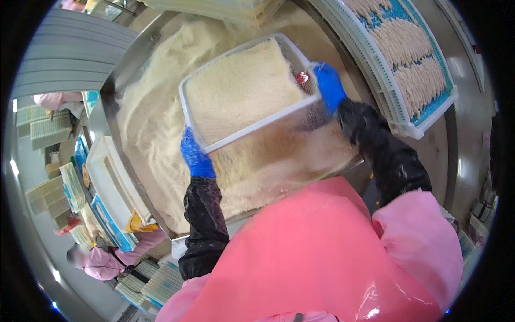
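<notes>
Both hands, in blue gloves, hold a white-rimmed sieve basket (263,122) tilted above a bed of pale crumbs. A thick layer of crumbs (241,86) covers most of its inside. My left hand (196,156) is closed on its near left corner. At the right end, my right hand (328,88) grips the rim; some of its fingers are hidden. Near that end, a small red and white thing (302,78) shows inside, too blurred to name. Beneath lies loose crumb (155,145) heaped in a steel trough (114,115), and fine crumb appears blurred below the basket.
On the right, a white tray (378,88) with a blue mat carries rows of crumb-coated strips (421,83). Pale stacked trays (225,9) stand at the trough's far edge. At lower left, a person in pink (107,264) is near more stacked trays. White bins (107,172) adjoin the trough's left side.
</notes>
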Motion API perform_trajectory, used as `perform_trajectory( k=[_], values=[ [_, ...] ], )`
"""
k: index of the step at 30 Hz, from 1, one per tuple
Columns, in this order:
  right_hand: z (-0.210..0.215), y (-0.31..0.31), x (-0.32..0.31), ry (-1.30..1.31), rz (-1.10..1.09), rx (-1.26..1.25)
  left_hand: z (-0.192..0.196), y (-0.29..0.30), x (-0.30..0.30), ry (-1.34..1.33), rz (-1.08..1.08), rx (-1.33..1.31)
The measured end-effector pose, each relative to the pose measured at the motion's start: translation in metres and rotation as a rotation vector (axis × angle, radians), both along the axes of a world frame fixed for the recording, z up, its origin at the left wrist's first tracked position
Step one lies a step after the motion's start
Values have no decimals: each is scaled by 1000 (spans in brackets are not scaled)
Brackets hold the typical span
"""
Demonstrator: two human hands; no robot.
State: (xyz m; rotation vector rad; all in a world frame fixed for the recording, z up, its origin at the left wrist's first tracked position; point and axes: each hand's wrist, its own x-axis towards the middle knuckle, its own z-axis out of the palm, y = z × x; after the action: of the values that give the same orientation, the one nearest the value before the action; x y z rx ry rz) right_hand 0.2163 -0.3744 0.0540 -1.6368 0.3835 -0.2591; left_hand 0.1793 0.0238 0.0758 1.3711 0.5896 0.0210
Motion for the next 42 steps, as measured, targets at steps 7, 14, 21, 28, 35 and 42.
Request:
perform_trajectory(
  k=[7, 14, 21, 28, 35, 42],
  values=[
    [8, 15, -21, 34, -69, -35, 0, -13, -13, -115, 76, 81],
    [9, 23, -34, 42, -89, -73, -12, 8, -17, -145, 33, 175],
    [12, 23, -40, -75, -65, -63, -15, 13, -10, -65, 72, -19],
    [-4, 4, -44, 47, -94, -76, 18, -13, -24, -176, -49, 182],
    [17, -30, -51, 49, 56, 19, -2, -36, -56, -178, -22, 371],
    [12, -2, -59, 36, 2, 151, -5, -10, -40, -196, 52, 121]
  ],
)
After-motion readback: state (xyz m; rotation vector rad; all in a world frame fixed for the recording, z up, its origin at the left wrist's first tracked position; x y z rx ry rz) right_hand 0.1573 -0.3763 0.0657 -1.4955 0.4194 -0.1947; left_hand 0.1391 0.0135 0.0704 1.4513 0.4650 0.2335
